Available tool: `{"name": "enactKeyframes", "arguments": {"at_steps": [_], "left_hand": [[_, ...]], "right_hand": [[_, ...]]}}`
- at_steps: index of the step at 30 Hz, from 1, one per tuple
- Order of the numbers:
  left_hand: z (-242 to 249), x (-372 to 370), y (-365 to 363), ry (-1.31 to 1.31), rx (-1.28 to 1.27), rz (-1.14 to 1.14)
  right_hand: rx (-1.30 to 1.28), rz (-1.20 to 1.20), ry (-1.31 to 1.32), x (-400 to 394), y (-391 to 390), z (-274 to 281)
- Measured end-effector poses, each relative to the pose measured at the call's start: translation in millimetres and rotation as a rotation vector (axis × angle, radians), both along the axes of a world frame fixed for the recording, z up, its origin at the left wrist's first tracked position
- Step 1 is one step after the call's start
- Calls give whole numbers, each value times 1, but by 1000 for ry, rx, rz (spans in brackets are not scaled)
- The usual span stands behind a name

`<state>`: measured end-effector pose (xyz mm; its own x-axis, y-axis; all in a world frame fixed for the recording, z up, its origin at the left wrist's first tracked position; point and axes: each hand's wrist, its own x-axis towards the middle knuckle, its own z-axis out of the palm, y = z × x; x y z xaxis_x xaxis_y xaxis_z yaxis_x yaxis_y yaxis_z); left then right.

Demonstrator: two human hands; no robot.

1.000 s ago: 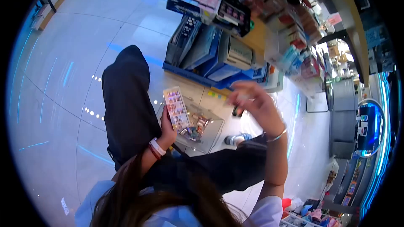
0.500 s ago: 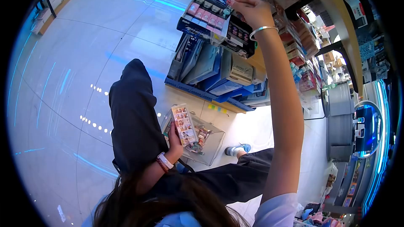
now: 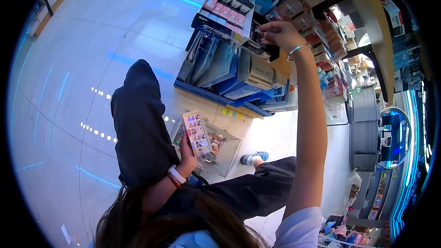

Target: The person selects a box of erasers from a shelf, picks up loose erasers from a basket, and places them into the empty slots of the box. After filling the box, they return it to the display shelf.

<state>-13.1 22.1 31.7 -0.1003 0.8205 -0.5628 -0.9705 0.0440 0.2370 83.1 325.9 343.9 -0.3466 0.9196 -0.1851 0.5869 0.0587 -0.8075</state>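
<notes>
The two hands are well apart, the right stretched far out and the left kept low near the body. The right arm (image 3: 311, 128) rises almost straight from the white sleeve (image 3: 301, 227), and its wrist, ringed by a silver bangle (image 3: 298, 51), bends so that the right hand (image 3: 281, 36) tips over to the left of the view. Its fingers are curled, the tips drawn close together above a black box (image 3: 258, 41); whether they touch it or pinch anything small cannot be told. Just beside that box stands a display carton (image 3: 212, 24) filled with rows of small pink and white boxes (image 3: 225, 13), and below are blue file folders (image 3: 225, 71) in a rack. The left forearm (image 3: 161, 193) is short in view and angles up past the dark trouser leg (image 3: 138, 128), with a white wristband (image 3: 176, 174) and a reddish-brown bracelet (image 3: 173, 181) at the wrist. The left hand (image 3: 187, 155) is closed on a slim pack printed with a grid of pictures (image 3: 196, 133), gripping it along its left edge and holding it tilted, printed face up, over a clear plastic case (image 3: 227, 154) on the floor.
</notes>
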Motion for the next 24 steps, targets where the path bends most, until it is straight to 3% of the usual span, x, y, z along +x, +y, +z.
{"name": "enactKeyframes", "arguments": {"at_steps": [8, 12, 14, 18, 24], "left_hand": [[-2, 2, 1, 26, -11, 17], [-7, 2, 0, 19, -10, -10], [-6, 2, 1, 12, -1, -19], [-3, 3, -1, 21, -5, 10], [-6, 4, -1, 23, -4, 14]], "right_hand": [[300, 147, -410, -5, -6, 5], [239, 81, -254, 3, -1, -8], [384, 23, -465, -3, -8, -7], [457, 18, -491, 2, 2, -14], [231, 6, -232, -7, -10, 9]]}}
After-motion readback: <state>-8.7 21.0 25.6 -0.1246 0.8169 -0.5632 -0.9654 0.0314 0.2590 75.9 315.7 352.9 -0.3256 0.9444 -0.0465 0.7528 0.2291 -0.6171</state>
